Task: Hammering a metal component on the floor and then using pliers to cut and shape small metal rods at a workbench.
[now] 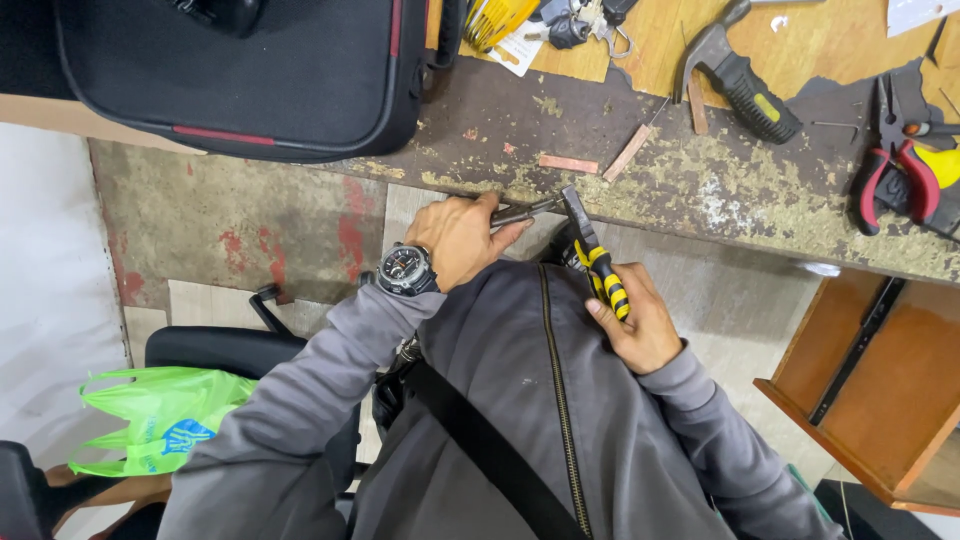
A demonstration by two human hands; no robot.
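My left hand (458, 238), with a black wristwatch (405, 268) on the wrist, pinches a thin grey metal piece (522, 210) at the edge of the worn workbench (640, 190). My right hand (640, 325) grips pliers with yellow-and-black handles (600, 268). The jaws of the pliers meet the metal piece near the bench edge. Both hands work close above my grey zipped jacket (540, 400).
On the bench lie a black hammer (745, 85), red-handled pliers (895, 175), small wood strips (568, 163), keys (585, 25) and a black bag (250, 70). A green plastic bag (160, 410) sits by a black chair at the lower left. A wooden drawer (880, 380) hangs open at right.
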